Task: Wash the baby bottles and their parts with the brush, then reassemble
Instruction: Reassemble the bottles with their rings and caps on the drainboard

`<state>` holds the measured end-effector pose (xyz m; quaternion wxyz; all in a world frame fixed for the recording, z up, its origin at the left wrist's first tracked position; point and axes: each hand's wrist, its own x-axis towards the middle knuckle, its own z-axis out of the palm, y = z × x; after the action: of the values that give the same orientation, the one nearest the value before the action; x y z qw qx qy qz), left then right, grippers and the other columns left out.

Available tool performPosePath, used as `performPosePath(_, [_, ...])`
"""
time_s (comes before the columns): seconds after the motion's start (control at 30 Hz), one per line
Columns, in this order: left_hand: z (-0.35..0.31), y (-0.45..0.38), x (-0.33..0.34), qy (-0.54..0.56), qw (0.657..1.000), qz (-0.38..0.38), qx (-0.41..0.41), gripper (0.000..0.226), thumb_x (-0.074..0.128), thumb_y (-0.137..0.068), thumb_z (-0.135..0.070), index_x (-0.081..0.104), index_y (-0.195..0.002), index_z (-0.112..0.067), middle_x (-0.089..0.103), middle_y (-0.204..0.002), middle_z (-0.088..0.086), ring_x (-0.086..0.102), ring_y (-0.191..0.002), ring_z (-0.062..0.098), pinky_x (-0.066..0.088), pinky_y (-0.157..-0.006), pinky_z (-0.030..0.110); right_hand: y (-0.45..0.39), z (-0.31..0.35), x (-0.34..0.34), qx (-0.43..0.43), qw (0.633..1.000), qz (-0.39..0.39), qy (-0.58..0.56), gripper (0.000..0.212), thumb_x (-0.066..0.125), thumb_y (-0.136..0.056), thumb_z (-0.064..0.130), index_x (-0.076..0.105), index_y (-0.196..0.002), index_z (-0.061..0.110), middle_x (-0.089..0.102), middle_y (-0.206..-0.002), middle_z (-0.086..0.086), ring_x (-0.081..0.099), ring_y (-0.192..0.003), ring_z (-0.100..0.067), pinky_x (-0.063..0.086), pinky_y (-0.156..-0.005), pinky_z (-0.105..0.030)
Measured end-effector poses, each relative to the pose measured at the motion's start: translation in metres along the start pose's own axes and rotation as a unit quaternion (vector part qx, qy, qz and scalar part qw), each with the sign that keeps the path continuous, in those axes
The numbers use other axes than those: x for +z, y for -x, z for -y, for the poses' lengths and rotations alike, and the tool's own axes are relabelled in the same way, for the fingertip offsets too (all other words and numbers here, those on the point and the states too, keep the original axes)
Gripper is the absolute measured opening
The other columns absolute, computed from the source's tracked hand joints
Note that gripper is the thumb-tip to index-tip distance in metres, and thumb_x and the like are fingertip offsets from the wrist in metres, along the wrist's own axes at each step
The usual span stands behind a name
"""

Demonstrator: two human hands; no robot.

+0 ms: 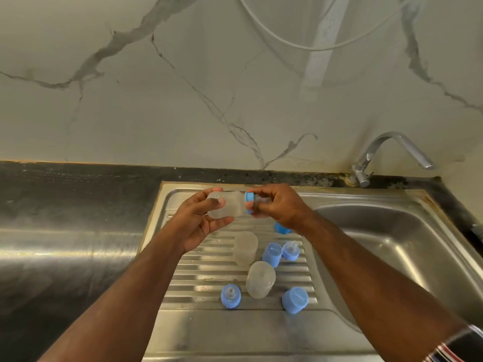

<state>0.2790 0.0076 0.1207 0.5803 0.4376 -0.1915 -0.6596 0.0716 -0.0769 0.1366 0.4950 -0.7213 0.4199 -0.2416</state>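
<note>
Above the steel drainboard (235, 327), my left hand (198, 223) grips a frosted clear baby bottle (230, 205) lying sideways. My right hand (277, 205) is closed around the blue collar ring (249, 202) and the teat at the bottle's neck. On the ribbed drainboard two more clear bottle bodies stand upside down, one behind (245, 248) and one nearer (260, 279). Around them lie blue parts: two collars with teats (230, 296) (290, 250), two blue caps (271, 254) (294, 300), and another blue piece (281, 228) half hidden under my right wrist. No brush is in view.
The sink basin (392, 244) lies to the right, with a chrome tap (386, 155) at its back corner. A dark countertop (65, 199) runs to the left. A marble-patterned wall rises behind, with a white hose (287, 40) hanging on it.
</note>
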Motion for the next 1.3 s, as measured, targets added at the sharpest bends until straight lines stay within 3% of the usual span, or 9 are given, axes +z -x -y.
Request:
performPosePath(0.13, [-0.001,0.002,0.004,0.020,0.999,0.028,0.009,0.039,0.068,-0.083,0.001,0.065,-0.120,-0.012,0.068,-0.121,0.017,0.067,-0.114,0.038,0.062,-0.084,0.046,0.005,0.009,-0.001,0.113,0.992,0.021,-0.055,0.056,0.053,-0.092,0.059,0.069,-0.100,0.006,0.074,-0.088,-0.019,0.072,-0.068,-0.026,0.063,-0.066,-0.037])
performPosePath(0.23, [-0.001,0.003,0.007,0.038,0.999,0.018,0.006,0.035,0.064,-0.088,0.001,0.064,-0.120,-0.012,0.066,-0.124,0.018,0.066,-0.115,0.039,0.063,-0.082,0.044,0.007,0.010,-0.014,0.048,0.998,0.032,-0.018,0.047,0.080,-0.082,0.037,0.067,-0.123,0.017,0.070,-0.112,-0.005,0.070,-0.098,-0.014,0.060,-0.088,-0.034])
performPosePath(0.37, [-0.004,0.002,0.013,0.019,1.000,0.010,0.000,0.036,0.064,-0.092,0.001,0.062,-0.126,-0.011,0.063,-0.129,0.019,0.064,-0.119,0.041,0.064,-0.078,0.042,0.005,0.010,-0.022,-0.025,0.999,0.017,0.013,0.059,0.090,-0.069,0.011,0.070,-0.124,0.022,0.076,-0.105,0.006,0.071,-0.093,-0.008,0.057,-0.093,-0.033])
performPosePath(0.53, [-0.001,0.000,0.018,0.001,1.000,-0.001,0.003,0.043,0.066,-0.090,0.003,0.059,-0.130,-0.010,0.061,-0.133,0.021,0.066,-0.115,0.039,0.063,-0.078,0.043,0.000,0.011,-0.024,-0.031,0.996,0.011,0.077,0.059,0.093,-0.066,0.020,0.072,-0.121,0.027,0.075,-0.106,0.010,0.071,-0.096,-0.008,0.056,-0.095,-0.035])
performPosePath(0.73, [0.004,0.000,0.023,-0.004,1.000,0.022,0.010,0.043,0.067,-0.086,0.004,0.060,-0.125,-0.012,0.060,-0.134,0.021,0.066,-0.115,0.040,0.063,-0.079,0.044,0.007,0.017,-0.020,0.057,0.998,0.031,0.018,0.040,0.064,-0.092,0.049,0.073,-0.092,0.010,0.073,-0.075,-0.009,0.065,-0.059,-0.017,0.055,-0.058,-0.028])
performPosePath(0.87, [0.007,-0.003,0.026,0.032,0.999,-0.001,0.020,0.040,0.065,-0.089,0.003,0.059,-0.126,-0.012,0.062,-0.132,0.020,0.066,-0.114,0.039,0.063,-0.081,0.045,0.007,0.014,-0.027,0.024,0.999,0.039,0.000,0.049,0.085,-0.078,0.025,0.066,-0.123,0.020,0.071,-0.112,-0.001,0.072,-0.093,-0.015,0.058,-0.078,-0.023])
performPosePath(1.03, [0.007,-0.002,0.026,0.011,0.999,0.016,0.028,0.038,0.064,-0.090,0.004,0.060,-0.124,-0.013,0.062,-0.130,0.019,0.066,-0.114,0.038,0.063,-0.080,0.045,0.005,0.012,-0.028,0.016,0.995,0.017,-0.094,0.043,0.085,-0.075,0.006,0.072,-0.116,0.008,0.076,-0.102,-0.009,0.075,-0.091,-0.020,0.061,-0.078,-0.029])
performPosePath(1.2, [0.009,-0.004,0.026,-0.017,0.997,0.022,0.065,0.044,0.073,-0.075,0.002,0.064,-0.116,-0.014,0.061,-0.129,0.019,0.067,-0.115,0.038,0.062,-0.084,0.047,0.002,0.016,-0.012,0.126,0.986,-0.027,-0.104,0.049,0.072,-0.087,0.048,0.070,-0.094,0.000,0.074,-0.081,-0.019,0.071,-0.064,-0.024,0.060,-0.058,-0.031])
performPosePath(1.3, [0.007,-0.005,0.024,0.005,0.999,0.015,0.052,0.049,0.073,-0.074,-0.004,0.062,-0.121,-0.013,0.061,-0.132,0.019,0.066,-0.115,0.038,0.063,-0.082,0.045,0.001,0.016,-0.021,0.095,0.990,0.020,-0.100,0.042,0.077,-0.084,0.041,0.068,-0.113,0.011,0.072,-0.105,-0.012,0.074,-0.088,-0.024,0.062,-0.079,-0.035])
